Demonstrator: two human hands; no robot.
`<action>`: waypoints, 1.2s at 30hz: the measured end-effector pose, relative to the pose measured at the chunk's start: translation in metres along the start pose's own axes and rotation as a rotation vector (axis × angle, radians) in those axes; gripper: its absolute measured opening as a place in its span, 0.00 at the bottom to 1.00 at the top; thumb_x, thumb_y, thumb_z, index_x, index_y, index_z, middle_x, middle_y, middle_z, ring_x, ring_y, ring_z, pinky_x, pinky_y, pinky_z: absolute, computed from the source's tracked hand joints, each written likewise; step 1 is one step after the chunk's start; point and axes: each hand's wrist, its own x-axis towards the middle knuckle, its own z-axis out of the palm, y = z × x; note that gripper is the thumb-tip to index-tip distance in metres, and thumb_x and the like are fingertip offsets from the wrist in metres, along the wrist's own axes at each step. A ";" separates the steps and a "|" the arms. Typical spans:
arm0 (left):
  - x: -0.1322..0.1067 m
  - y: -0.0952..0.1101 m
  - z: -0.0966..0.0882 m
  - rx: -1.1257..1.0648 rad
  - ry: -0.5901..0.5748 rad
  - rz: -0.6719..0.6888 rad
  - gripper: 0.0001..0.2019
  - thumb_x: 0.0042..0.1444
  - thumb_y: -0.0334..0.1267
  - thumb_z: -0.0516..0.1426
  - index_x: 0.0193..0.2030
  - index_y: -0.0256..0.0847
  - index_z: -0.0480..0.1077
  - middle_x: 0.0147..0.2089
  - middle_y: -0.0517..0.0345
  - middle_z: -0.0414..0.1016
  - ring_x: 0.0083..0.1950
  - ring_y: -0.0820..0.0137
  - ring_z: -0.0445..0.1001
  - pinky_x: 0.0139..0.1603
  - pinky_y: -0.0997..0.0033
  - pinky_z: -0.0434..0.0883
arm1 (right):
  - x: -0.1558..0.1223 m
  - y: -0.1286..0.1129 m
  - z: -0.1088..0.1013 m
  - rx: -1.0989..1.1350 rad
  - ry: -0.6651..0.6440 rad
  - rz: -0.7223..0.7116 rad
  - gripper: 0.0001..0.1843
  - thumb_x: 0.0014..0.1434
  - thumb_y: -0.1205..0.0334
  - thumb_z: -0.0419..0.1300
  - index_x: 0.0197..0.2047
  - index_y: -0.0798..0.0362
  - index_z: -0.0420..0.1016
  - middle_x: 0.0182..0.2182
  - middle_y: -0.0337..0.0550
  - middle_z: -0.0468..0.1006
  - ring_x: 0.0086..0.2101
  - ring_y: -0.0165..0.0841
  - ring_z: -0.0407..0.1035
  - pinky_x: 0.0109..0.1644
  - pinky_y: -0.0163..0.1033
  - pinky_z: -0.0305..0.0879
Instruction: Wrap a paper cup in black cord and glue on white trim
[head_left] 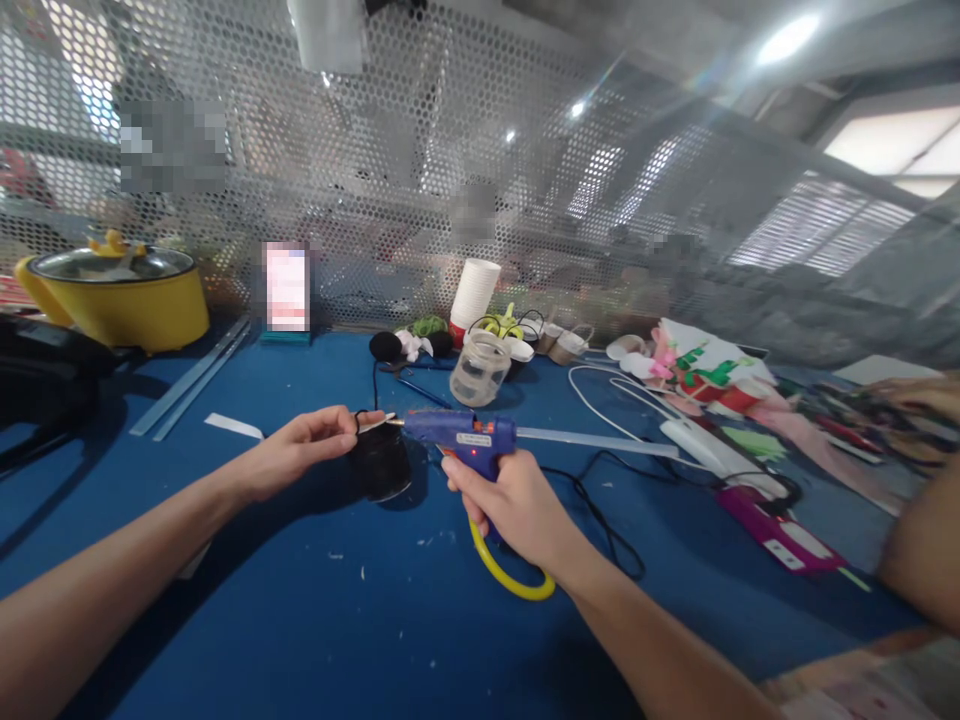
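My right hand (521, 505) is closed around the grip of a blue hot glue gun (457, 435). A clear glue stick (592, 440) pokes out of the gun's back end. The nozzle points left and meets, or almost meets, the pale top edge of a black cylinder (382, 465) on the table. My left hand (319, 445) pinches at that edge, by a thin black cord. Whether the nozzle touches cannot be made out. Below my right hand curves a yellow loop (514, 580), partly hidden by it.
Behind stand a clear jar (480, 370), a stack of white paper cups (476, 290) and a phone (288, 288). A yellow pot (135, 295) is at left. To the right lie a white power strip (720, 455), a purple glue gun (780, 535) and another person's arm (922, 530).
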 end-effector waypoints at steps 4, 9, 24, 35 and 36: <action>0.001 0.000 -0.001 0.004 -0.012 0.000 0.07 0.53 0.38 0.56 0.26 0.41 0.65 0.49 0.54 0.73 0.64 0.64 0.54 0.61 0.57 0.46 | 0.001 0.001 0.000 0.003 0.024 -0.003 0.16 0.53 0.53 0.53 0.21 0.56 0.65 0.10 0.32 0.62 0.12 0.24 0.59 0.19 0.30 0.60; 0.001 0.000 -0.001 0.000 -0.014 0.002 0.07 0.53 0.39 0.56 0.27 0.40 0.64 0.49 0.52 0.73 0.64 0.62 0.53 0.61 0.56 0.46 | 0.001 0.001 0.000 -0.027 0.013 -0.016 0.17 0.53 0.53 0.53 0.20 0.55 0.64 0.09 0.32 0.61 0.12 0.24 0.59 0.19 0.30 0.60; 0.000 -0.002 -0.001 0.007 -0.007 0.009 0.07 0.53 0.38 0.55 0.27 0.40 0.64 0.50 0.52 0.72 0.64 0.63 0.54 0.62 0.55 0.45 | 0.000 0.002 0.002 -0.017 0.018 -0.024 0.16 0.52 0.51 0.53 0.21 0.55 0.64 0.10 0.32 0.62 0.12 0.24 0.59 0.18 0.31 0.60; 0.002 -0.002 0.000 0.007 0.014 0.001 0.09 0.51 0.40 0.57 0.26 0.40 0.63 0.48 0.51 0.73 0.64 0.60 0.53 0.62 0.52 0.44 | -0.001 0.001 0.004 -0.017 0.038 -0.005 0.16 0.51 0.50 0.53 0.22 0.55 0.64 0.10 0.32 0.62 0.12 0.25 0.59 0.18 0.31 0.59; 0.002 -0.002 0.000 0.009 0.014 0.002 0.09 0.51 0.40 0.57 0.25 0.40 0.63 0.48 0.51 0.74 0.64 0.60 0.53 0.62 0.53 0.44 | -0.001 0.001 0.004 -0.024 0.041 0.000 0.17 0.51 0.50 0.53 0.21 0.55 0.64 0.10 0.33 0.62 0.12 0.25 0.59 0.18 0.31 0.59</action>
